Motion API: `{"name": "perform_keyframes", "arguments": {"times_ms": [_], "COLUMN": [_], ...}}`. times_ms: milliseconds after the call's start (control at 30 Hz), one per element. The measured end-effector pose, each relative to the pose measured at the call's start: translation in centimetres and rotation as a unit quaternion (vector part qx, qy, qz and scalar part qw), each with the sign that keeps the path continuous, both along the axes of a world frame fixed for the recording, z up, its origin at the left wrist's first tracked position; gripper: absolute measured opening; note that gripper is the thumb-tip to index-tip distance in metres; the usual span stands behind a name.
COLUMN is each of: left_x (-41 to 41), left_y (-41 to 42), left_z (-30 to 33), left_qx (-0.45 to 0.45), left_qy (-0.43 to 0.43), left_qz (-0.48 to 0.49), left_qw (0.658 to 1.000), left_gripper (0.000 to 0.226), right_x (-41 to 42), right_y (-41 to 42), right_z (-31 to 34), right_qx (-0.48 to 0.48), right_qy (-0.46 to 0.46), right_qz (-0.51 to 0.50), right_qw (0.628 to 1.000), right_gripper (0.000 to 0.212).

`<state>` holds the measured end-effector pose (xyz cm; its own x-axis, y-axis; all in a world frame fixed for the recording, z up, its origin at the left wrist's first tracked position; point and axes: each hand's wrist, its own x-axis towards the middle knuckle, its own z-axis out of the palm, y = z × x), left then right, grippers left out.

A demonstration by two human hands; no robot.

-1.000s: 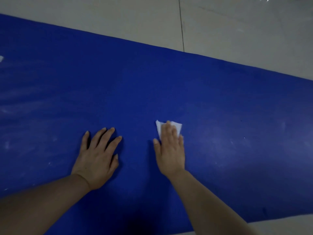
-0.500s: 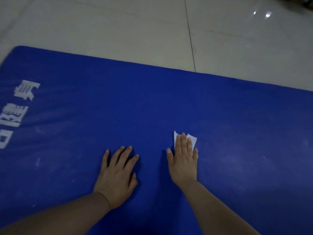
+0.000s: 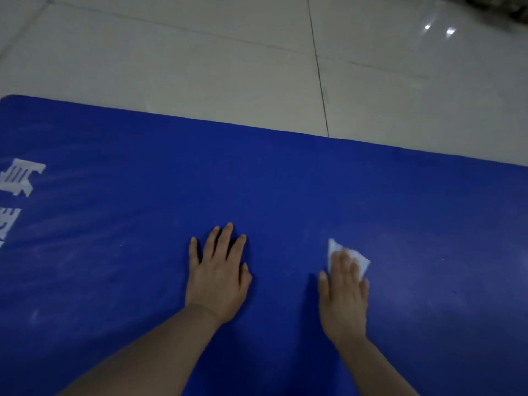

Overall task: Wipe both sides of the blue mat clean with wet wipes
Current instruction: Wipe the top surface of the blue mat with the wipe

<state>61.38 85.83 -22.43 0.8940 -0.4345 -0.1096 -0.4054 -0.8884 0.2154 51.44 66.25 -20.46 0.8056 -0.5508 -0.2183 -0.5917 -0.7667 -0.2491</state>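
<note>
Mat: your blue mat (image 3: 285,190) lies flat on the floor (image 3: 228,67), white lettering (image 3: 20,178) at left.
Floor: pale glossy tiles.
Left hand (image 3: 218,278): flat, fingers spread, holding nothing.
Right hand (image 3: 344,295): straight fingers press wet wipe (image 3: 361,260) onto mat.

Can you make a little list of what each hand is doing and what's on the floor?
left hand: flat on the mat, fingers spread, holding nothing
right hand: pressing the wipe down with straight fingers
wipe: white, partly under the fingers
mat: blue, lying flat, white print at its left end
floor: pale tiles
</note>
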Motion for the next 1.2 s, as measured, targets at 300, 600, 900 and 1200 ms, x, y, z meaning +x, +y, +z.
{"name": "perform_keyframes", "arguments": {"times_ms": [300,600,900,1200], "left_x": [0.1,0.2,0.3,0.3], "left_y": [-0.3,-0.5,-0.6,-0.5], "left_z": [-0.2,0.0,0.2,0.3], "left_qx": [-0.014,0.001,0.003,0.003], "left_qy": [-0.022,-0.031,-0.027,-0.021], "left_qz": [0.000,-0.004,-0.005,-0.008], "left_qw": [1.000,1.000,1.000,1.000], "left_gripper": [0.056,0.056,0.057,0.057], "right_x": [5.2,8.1,8.6,9.3], "right_y": [2.6,-2.6,-4.4,0.5], "right_z": [-1.0,-0.7,-0.7,-0.3], "right_qx": [-0.011,-0.052,-0.042,-0.022], "right_qy": [-0.019,-0.002,0.014,0.009], "right_qz": [0.163,-0.014,0.000,0.178], "right_qw": [0.986,0.999,0.999,0.984], "right_gripper": [0.082,0.075,0.069,0.083]}}
